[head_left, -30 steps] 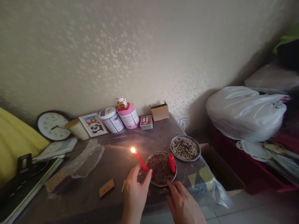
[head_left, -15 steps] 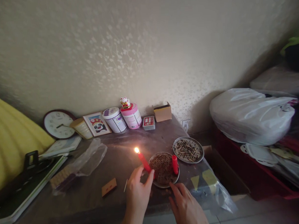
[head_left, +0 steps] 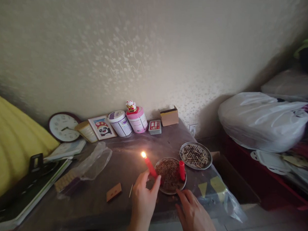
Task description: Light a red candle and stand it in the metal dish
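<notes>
My left hand [head_left: 145, 195] is closed round the lower part of a lit red candle [head_left: 150, 166], which leans to the left over the left rim of a round metal dish [head_left: 164, 192]. Brown, crumbly-looking material fills this dish. An unlit red candle [head_left: 182, 171] stands at its right side. My right hand [head_left: 193, 208] is at the dish's front rim, index fingertip against it and thumb held apart below. A thin white stick [head_left: 130, 191] lies just left of my left hand, and a small brown box with two dark spots [head_left: 114, 192] lies farther left.
A second round tray [head_left: 210, 163] holds burnt bits and matchsticks. Along the wall are a clock [head_left: 61, 127], a panda picture [head_left: 103, 128], a white tub [head_left: 121, 123], a pink tub [head_left: 138, 121], a card box [head_left: 155, 127] and a carton [head_left: 169, 116]. Plastic wrap [head_left: 98, 162] lies left.
The whole scene has shifted slightly to the right in view. Both hands and the lit candle keep nearly the same places relative to the dish.
</notes>
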`<state>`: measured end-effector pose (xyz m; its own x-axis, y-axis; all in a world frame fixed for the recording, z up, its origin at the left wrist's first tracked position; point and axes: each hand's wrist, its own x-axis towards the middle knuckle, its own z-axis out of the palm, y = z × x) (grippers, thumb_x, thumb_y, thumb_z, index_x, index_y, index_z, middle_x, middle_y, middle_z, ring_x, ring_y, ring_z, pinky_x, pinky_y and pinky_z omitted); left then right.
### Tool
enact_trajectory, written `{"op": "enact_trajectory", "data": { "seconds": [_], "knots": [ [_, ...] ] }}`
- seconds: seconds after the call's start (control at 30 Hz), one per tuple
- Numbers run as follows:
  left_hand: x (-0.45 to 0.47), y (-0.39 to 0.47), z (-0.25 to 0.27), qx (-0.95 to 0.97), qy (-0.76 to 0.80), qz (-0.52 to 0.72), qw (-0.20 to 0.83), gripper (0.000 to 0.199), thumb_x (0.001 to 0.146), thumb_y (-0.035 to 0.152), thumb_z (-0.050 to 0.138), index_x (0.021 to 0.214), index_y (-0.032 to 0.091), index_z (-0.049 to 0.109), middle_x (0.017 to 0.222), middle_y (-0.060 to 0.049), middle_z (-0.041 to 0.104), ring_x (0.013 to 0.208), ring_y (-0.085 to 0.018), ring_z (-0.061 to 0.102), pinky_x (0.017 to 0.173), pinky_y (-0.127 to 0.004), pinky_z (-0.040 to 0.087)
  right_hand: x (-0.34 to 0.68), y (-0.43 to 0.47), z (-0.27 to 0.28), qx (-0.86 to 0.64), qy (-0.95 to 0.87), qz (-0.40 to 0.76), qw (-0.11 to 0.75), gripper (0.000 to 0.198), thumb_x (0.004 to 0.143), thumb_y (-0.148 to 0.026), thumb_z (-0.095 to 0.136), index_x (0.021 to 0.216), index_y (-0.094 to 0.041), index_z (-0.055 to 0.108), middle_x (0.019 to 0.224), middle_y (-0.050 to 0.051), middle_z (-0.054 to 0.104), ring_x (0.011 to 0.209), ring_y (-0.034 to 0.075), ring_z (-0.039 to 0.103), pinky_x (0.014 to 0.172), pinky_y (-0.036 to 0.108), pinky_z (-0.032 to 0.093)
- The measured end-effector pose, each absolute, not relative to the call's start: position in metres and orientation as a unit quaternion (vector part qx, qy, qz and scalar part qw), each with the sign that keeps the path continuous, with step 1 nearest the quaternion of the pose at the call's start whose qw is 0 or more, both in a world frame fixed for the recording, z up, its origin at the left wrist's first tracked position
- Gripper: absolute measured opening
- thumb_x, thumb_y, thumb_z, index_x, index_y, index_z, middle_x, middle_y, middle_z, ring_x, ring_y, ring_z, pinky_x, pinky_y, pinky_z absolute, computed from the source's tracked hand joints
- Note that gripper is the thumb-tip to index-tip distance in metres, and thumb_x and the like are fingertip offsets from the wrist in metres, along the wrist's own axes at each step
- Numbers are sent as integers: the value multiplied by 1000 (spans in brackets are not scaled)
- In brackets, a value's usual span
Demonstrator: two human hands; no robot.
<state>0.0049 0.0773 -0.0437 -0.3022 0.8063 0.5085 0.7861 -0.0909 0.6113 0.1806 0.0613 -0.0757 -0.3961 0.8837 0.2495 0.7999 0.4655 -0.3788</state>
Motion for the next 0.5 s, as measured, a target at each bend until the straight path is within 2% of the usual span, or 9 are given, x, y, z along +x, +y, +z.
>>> {"op": "enact_trajectory", "data": {
  "seconds": [0.5],
  "knots": [
    [6, 78, -43, 601, 664, 445, 2, 19, 85, 37, 60, 82, 19, 65, 74, -5, 69, 70, -22, 66, 67, -32, 50, 182, 62, -75, -502, -831, 93, 220, 36, 84, -9, 51, 117, -7, 63, 98, 15, 70, 84, 25, 71, 74, 36, 62]
  ]
}}
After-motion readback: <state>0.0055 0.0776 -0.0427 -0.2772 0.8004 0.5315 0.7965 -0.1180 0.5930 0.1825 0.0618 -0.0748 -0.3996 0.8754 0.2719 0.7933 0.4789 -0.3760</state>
